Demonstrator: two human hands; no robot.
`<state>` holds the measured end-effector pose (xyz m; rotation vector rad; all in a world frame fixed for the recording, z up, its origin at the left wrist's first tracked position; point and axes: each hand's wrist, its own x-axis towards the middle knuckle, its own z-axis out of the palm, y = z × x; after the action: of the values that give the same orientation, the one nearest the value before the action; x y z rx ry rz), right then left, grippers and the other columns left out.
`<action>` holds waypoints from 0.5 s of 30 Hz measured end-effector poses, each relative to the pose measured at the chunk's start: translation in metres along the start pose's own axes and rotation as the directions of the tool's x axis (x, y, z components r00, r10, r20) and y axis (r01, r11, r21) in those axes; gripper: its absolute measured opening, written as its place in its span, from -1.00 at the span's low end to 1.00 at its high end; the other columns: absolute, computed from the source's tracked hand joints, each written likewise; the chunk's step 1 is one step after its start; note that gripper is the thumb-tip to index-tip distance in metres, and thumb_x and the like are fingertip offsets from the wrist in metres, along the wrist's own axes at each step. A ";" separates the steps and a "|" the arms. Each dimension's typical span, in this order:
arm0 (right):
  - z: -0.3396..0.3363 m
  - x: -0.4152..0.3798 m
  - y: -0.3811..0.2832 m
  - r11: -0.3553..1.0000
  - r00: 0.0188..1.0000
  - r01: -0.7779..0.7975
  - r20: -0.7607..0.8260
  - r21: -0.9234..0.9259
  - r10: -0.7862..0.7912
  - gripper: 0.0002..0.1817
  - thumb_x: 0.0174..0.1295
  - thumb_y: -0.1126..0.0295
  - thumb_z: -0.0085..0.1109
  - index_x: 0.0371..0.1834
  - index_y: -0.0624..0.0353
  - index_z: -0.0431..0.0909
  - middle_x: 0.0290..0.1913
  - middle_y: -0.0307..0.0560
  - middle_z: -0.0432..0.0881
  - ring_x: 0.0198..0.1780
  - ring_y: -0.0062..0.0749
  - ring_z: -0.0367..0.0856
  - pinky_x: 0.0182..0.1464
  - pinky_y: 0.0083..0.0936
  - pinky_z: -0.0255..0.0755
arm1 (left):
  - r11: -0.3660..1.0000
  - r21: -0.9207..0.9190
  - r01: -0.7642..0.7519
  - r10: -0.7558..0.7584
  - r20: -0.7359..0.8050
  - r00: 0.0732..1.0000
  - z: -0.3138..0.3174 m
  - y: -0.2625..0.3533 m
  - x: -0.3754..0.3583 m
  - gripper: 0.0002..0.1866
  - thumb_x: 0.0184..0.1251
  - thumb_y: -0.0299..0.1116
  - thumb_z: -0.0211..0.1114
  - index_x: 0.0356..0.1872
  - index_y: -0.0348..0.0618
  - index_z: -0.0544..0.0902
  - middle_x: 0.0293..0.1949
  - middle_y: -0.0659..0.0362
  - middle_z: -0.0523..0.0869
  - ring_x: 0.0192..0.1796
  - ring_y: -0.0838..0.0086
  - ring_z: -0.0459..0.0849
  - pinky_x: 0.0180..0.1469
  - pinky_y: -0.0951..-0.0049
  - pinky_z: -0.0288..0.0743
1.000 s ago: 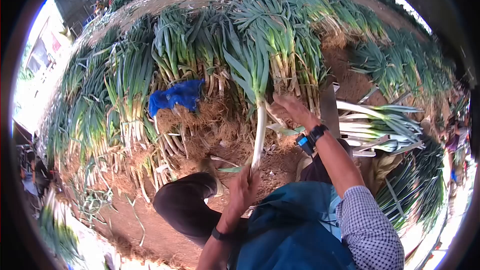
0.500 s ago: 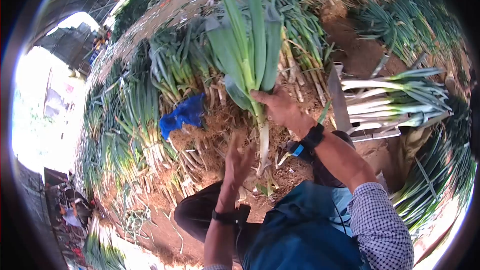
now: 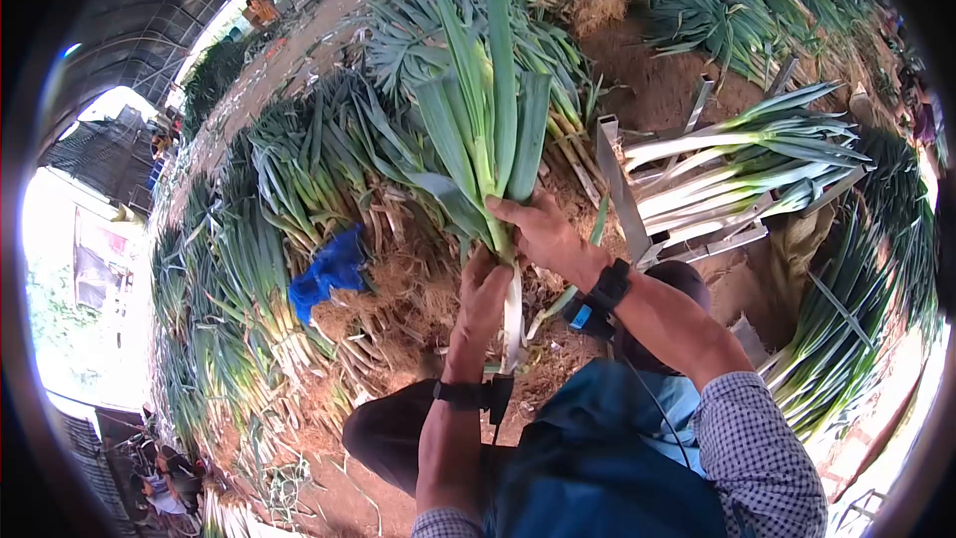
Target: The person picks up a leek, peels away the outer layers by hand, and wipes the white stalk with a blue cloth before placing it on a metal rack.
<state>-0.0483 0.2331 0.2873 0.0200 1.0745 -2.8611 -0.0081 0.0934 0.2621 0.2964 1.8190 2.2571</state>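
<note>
A large leek (image 3: 513, 314) stands upright in front of me, its broad green leaves fanned out at the top and its white stem pointing down. My right hand (image 3: 550, 235) is closed around the stem where the leaves begin to spread. Just below it, my left hand (image 3: 484, 291) is closed on the same stem from the left; some of its fingers are hidden. Under the hands, the white lower end hangs above soil and roots. A loose green leaf (image 3: 599, 221) sticks up beside my right wrist.
At the right, trimmed leeks (image 3: 737, 164) lie on a metal rack (image 3: 624, 189) with an upright plate. Rooted leek bundles (image 3: 309, 154) cover the ground ahead and left, with a blue cloth (image 3: 331, 274) on them. Other people (image 3: 169, 483) are at the lower left and far back.
My left hand has risen from beside the stem and closed on it under my right hand. The right hand keeps its hold. The view has shifted slightly.
</note>
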 end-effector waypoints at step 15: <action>-0.014 0.010 0.008 0.989 0.988 -0.147 0.037 -0.031 0.148 -0.54 0.28 0.19 0.41 0.10 0.28 0.59 -0.08 -0.01 0.69 -0.16 -0.24 0.68 -0.20 -0.23 0.61 | 0.955 -0.291 0.058 -0.073 -0.040 0.997 -0.014 -0.004 -0.003 -0.69 0.55 -0.29 0.21 0.15 -0.26 0.54 -0.06 0.18 0.68 -0.12 0.49 0.67 -0.08 0.41 0.62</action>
<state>-0.0576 0.2355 0.2714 0.0400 1.0588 -2.7031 -0.0091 0.0804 0.2553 0.1251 1.4658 2.4610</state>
